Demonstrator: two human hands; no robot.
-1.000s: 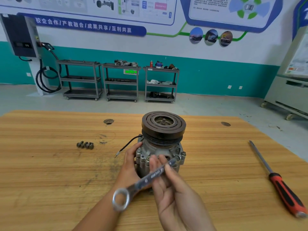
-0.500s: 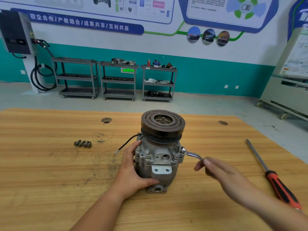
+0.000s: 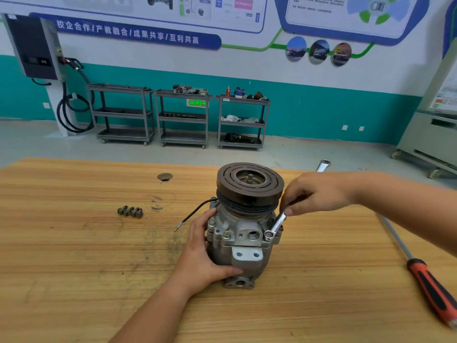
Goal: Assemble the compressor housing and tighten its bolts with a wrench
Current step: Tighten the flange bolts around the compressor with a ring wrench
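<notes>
One compressor (image 3: pixel 247 264) is gripped at 9 o'clock by the left hand (image 3: pixel 204 258); one wrench (image 3: pixel 278 222) is pinched at 2 o'clock by the right hand (image 3: pixel 319 194).

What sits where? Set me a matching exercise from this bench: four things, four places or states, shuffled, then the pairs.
1 wrench
2 loose bolts
3 screwdriver
4 left hand

A lying on the table, far right
B ring end set on the compressor
C gripping the compressor body
D clustered left of the compressor

Pairs: 1-B, 2-D, 3-A, 4-C
</notes>
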